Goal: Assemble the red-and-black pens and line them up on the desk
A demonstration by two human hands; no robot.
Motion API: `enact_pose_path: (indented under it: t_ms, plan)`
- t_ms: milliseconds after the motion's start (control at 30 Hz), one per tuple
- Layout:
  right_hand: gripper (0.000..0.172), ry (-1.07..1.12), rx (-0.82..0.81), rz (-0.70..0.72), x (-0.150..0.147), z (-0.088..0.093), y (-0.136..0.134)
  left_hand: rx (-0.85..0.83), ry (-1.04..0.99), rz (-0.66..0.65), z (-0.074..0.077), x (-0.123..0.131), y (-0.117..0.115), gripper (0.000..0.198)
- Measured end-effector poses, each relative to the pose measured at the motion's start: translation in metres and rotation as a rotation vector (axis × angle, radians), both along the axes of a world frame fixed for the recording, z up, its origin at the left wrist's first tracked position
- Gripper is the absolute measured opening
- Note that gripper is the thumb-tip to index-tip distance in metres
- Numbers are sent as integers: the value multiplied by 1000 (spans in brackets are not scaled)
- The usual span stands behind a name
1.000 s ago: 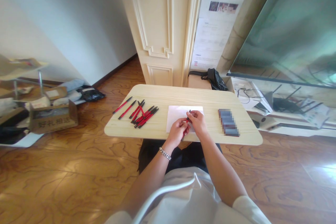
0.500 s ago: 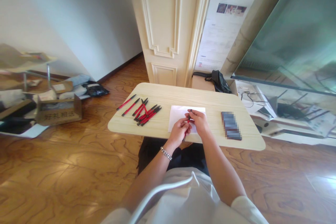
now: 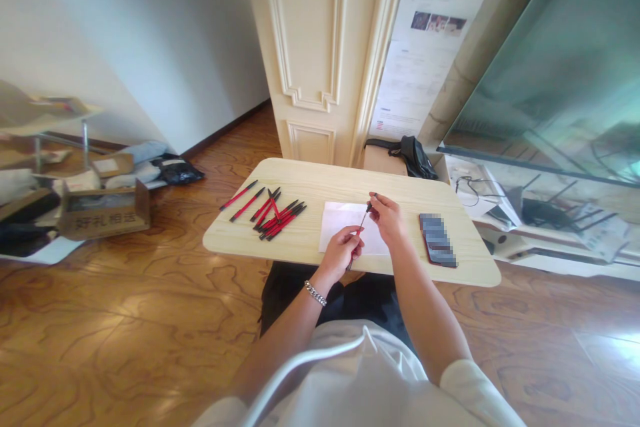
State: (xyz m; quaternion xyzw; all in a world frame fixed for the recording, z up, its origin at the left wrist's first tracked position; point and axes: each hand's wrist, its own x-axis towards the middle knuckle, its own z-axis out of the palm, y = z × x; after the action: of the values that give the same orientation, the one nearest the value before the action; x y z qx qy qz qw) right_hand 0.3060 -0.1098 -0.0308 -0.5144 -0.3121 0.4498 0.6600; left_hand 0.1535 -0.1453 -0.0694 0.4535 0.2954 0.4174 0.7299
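My left hand (image 3: 341, 248) is closed around the red barrel (image 3: 359, 231) of a pen; the barrel's lower end sticks out below the fingers. Between finger and thumb, my right hand (image 3: 390, 219) pinches the pen's black end piece (image 3: 369, 207). A thin, pale refill (image 3: 364, 219) spans the gap from that black piece to the barrel. Both hands are above a white sheet of paper (image 3: 331, 221), which they partly cover. To the left, several red and black pens (image 3: 283, 219) lie on the table, some overlapping in a loose pile.
The pale wooden table (image 3: 390, 181) has rounded corners. A dark phone (image 3: 436, 240) with a blurred-out screen rests on its right side. Behind the table are a door panel (image 3: 310, 67) and a black bag (image 3: 416, 157). Cardboard boxes (image 3: 107, 213) and packages cover the floor at left.
My right hand has moved up and right, away from my left, drawing the black end piece off the barrel and exposing the thin refill. The left hand keeps its grip.
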Motion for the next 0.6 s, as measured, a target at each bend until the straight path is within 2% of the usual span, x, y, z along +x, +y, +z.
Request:
enact_pose_path:
  t_ms: [100,200,300,433,600]
  plan:
    - [43,-75,27,-72,8,2,8,-30,-13,18,2,0,-2,33]
    - [48,-291,-78,-70,6,-5,8,-55,-54,64,7,-5,-6,35]
    - [34,-650,-187,20,-9,-12,2,-49,-105,112,14,-15,-8,36]
    - [18,-1099,-216,134,-39,-16,-5,-58,-144,200,20,-28,-9,34]
    - [14,-1323,-322,152,-61,-21,-4,-91,-151,236,19,-35,-9,33]
